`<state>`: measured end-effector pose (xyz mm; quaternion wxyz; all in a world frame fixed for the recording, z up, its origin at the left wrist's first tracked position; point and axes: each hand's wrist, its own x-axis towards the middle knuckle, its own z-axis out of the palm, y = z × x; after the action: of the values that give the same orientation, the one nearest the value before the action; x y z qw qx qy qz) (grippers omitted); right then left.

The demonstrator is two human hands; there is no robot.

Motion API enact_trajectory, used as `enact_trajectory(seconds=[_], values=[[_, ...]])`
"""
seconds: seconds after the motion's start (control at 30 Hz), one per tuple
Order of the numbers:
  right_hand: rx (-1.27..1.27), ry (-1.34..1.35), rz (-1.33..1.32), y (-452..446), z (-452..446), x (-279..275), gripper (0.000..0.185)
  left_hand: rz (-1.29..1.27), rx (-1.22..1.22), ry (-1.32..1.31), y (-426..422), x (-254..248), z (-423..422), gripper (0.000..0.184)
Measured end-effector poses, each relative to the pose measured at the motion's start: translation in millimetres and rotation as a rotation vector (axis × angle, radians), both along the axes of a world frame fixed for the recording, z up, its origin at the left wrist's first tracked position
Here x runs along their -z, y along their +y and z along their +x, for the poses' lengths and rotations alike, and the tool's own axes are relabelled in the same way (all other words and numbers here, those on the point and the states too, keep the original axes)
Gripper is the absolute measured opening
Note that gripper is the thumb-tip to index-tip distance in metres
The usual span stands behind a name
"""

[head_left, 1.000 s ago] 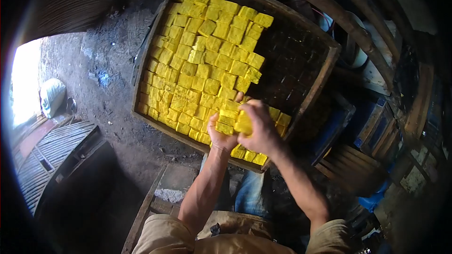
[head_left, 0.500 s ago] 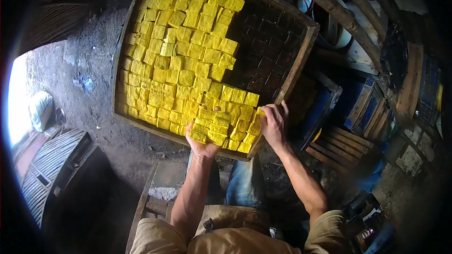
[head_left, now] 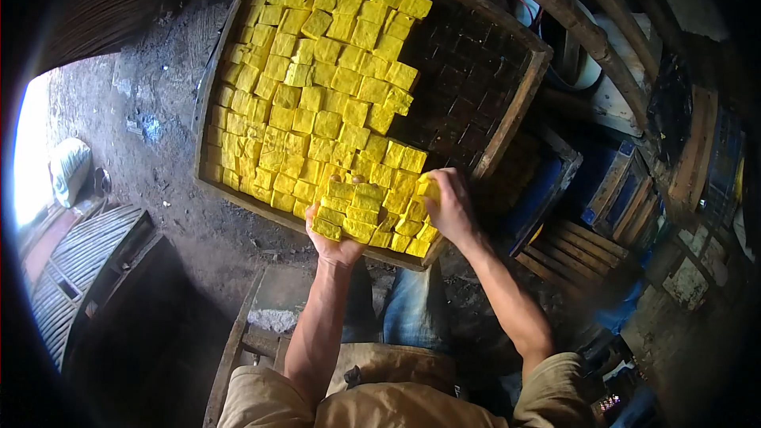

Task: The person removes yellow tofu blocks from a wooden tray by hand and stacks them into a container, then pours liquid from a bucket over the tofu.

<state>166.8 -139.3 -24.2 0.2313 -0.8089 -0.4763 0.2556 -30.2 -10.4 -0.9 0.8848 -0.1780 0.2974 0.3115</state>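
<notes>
Blocks (head_left: 325,75), bright yellow and roughly square, lie packed in rows in a wooden-framed tray (head_left: 514,120). They run from its left edge across the middle and down to the near right corner, some leaning on their neighbours. Toward the far right corner and along part of the right edge, the tray's dark woven base (head_left: 464,83) shows.

Over the near edge, right of its middle, the left hand (head_left: 337,247) is palm up and spread under a small stack (head_left: 346,211) of the same yellow pieces, its thumb at the stack's left side and its fingertips showing at the far side. The right hand (head_left: 453,208) is by the right edge, just above the near right corner, thumb and fingers pinching a single piece (head_left: 430,188); it seems to be just above the blocks there, though the fingers hide part of it and I can't tell whether it touches them.

The person's jeans (head_left: 412,313) show below the near edge. Well apart on the left are a slatted panel (head_left: 83,269) and a pale, rounded bundle (head_left: 70,170). Beyond the tray's right edge stands a slatted wooden rack (head_left: 575,247), with thick curved poles (head_left: 583,28) farther up.
</notes>
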Motion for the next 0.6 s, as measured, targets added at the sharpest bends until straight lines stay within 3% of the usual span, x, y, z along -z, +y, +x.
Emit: enact_trajectory(seconds=[0.1,0.2,0.27,0.33,0.47,0.6], values=[[0.034,0.33,0.0,13.8,13.8,-18.9,0.049,-0.027,-0.027,-0.048,2.2,4.2,-4.0,0.056],[0.018,0.365,0.056,40.0,15.2,-13.4,0.05,-0.055,-0.018,0.038,2.3,-2.1,-3.3,0.053],[-0.058,0.224,0.113,53.6,13.6,-2.0,0.05,-0.063,-0.003,0.118,4.7,-4.3,-1.1,0.049],[-0.015,-0.221,-0.051,68.0,6.4,-7.5,0.048,-0.022,0.02,0.074,7.8,-4.5,-4.2,0.051],[-0.069,0.032,0.057,39.8,-13.3,4.4,0.055,-0.049,0.007,0.125,11.1,-4.0,-8.6,0.054],[0.121,0.342,-0.064,45.9,4.7,-7.9,0.056,-0.031,0.021,0.12,14.0,0.6,-13.9,0.055]])
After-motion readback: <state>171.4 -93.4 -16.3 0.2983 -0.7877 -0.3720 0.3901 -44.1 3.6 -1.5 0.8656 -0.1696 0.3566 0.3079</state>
